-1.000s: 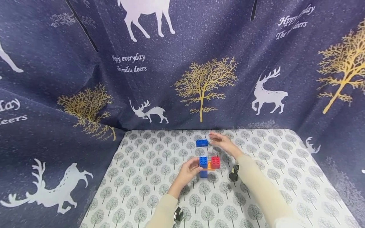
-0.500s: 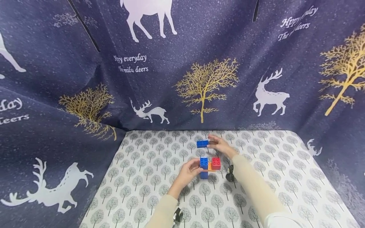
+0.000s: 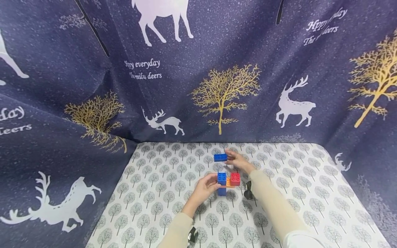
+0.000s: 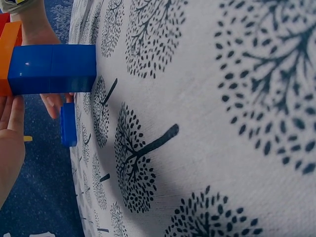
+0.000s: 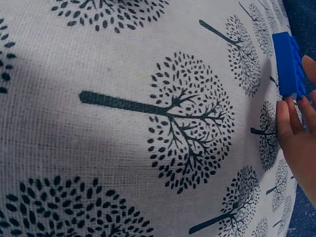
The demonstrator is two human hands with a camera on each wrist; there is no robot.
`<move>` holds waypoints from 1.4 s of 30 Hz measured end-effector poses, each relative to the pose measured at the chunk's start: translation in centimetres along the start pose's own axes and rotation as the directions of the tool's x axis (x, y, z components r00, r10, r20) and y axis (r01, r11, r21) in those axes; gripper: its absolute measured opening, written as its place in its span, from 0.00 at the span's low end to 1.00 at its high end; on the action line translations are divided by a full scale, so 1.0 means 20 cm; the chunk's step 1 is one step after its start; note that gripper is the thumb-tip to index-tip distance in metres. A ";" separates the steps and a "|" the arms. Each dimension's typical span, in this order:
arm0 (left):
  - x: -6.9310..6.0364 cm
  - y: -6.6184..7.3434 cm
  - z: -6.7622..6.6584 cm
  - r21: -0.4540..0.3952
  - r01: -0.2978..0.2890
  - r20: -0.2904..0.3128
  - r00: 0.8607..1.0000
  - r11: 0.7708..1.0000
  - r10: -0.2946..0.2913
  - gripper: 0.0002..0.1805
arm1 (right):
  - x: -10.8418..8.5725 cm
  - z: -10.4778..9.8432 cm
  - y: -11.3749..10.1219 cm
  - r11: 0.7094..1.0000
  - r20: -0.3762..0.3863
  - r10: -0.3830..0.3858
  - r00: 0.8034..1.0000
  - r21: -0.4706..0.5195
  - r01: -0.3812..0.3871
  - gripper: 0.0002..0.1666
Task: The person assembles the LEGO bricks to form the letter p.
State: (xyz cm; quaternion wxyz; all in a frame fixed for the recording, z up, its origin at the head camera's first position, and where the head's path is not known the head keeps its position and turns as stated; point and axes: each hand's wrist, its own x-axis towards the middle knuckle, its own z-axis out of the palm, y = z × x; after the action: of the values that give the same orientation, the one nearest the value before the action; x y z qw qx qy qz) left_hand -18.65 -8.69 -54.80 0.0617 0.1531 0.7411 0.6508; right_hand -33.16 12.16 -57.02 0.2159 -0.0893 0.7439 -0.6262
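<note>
My left hand [image 3: 206, 186] grips a stack of building bricks at its left side. The stack has a blue brick column [image 3: 221, 178], an orange brick [image 3: 228, 182] across it, and a red brick [image 3: 235, 178] on the right end. In the left wrist view the lower blue bricks [image 4: 52, 69] point toward the cloth. Beyond the stack, my right hand [image 3: 238, 161] has fingers and thumb around the right end of a loose blue brick [image 3: 220, 157]. In the right wrist view its fingertips touch the end of this studded brick [image 5: 286, 66].
A white cloth with printed trees [image 3: 155, 193] covers the table. A dark blue curtain [image 3: 173, 86] with deer and gold trees hangs behind the table and at its sides. A dark wrist camera [image 3: 248, 190] sits under the right forearm.
My right hand has come down and left from beside the loose blue brick to its right end, its fingers closing in on it. The left hand and the stack stay almost in place.
</note>
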 end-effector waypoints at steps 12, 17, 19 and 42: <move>0.00 0.00 -0.01 -0.024 -0.024 0.011 1.000 0.999 0.025 0.21 | -0.01 0.03 0.01 0.992 -0.069 0.013 0.998 -0.123 -0.022 0.37; 0.00 0.02 -0.01 -0.028 -0.032 0.021 0.999 0.999 0.032 0.21 | 0.00 0.06 0.02 0.997 -0.138 0.014 0.990 -0.079 -0.025 0.35; 0.01 -0.02 -0.01 -0.020 -0.030 0.017 0.999 0.999 0.031 0.22 | 0.00 0.07 0.03 0.997 -0.167 0.006 0.986 -0.079 -0.020 0.32; 0.01 -0.04 0.00 0.007 -0.001 -0.004 1.000 1.000 0.001 0.21 | -0.01 0.02 0.01 0.995 -0.207 -0.040 0.978 -0.096 0.020 0.26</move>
State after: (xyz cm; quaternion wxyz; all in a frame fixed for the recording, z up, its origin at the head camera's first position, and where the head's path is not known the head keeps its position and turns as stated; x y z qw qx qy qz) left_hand -19.00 -8.78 -55.56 0.0595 0.1525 0.7434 0.6486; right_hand -32.70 11.89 -57.15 0.1229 -0.0445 0.7894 -0.5999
